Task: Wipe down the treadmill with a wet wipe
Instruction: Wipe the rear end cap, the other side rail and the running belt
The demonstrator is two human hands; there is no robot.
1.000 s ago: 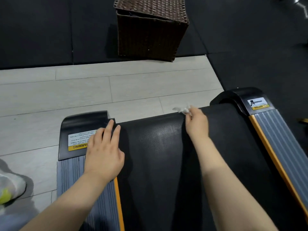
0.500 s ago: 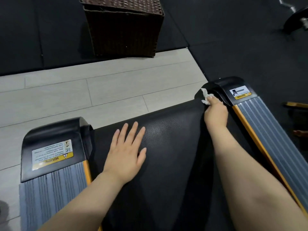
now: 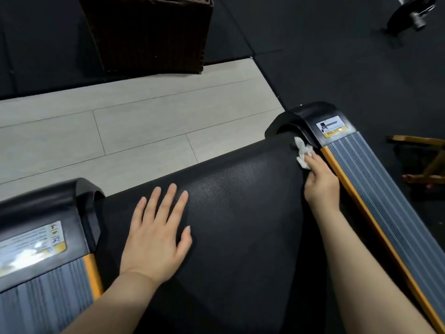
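At the far left I see the treadmill's left end cap (image 3: 45,206), cut off by the frame edge; its warning sticker (image 3: 31,244) is washed out by glare and I cannot read the print. My left hand (image 3: 156,237) lies flat on the black belt (image 3: 240,213), fingers straight and spread, gripping nothing. Beyond, a dark wicker basket (image 3: 149,32) is cropped at the top. My right hand (image 3: 321,182) pinches a crumpled white wipe (image 3: 303,153) against the belt's right edge, just beside the orange strip (image 3: 356,201) and the right end cap (image 3: 305,116); the fingers holding it are mostly hidden under the hand. The sticker (image 3: 332,127) on that cap is too small to read. At the far right, a wooden frame (image 3: 428,160) and a metal weight (image 3: 414,13) are cut off.
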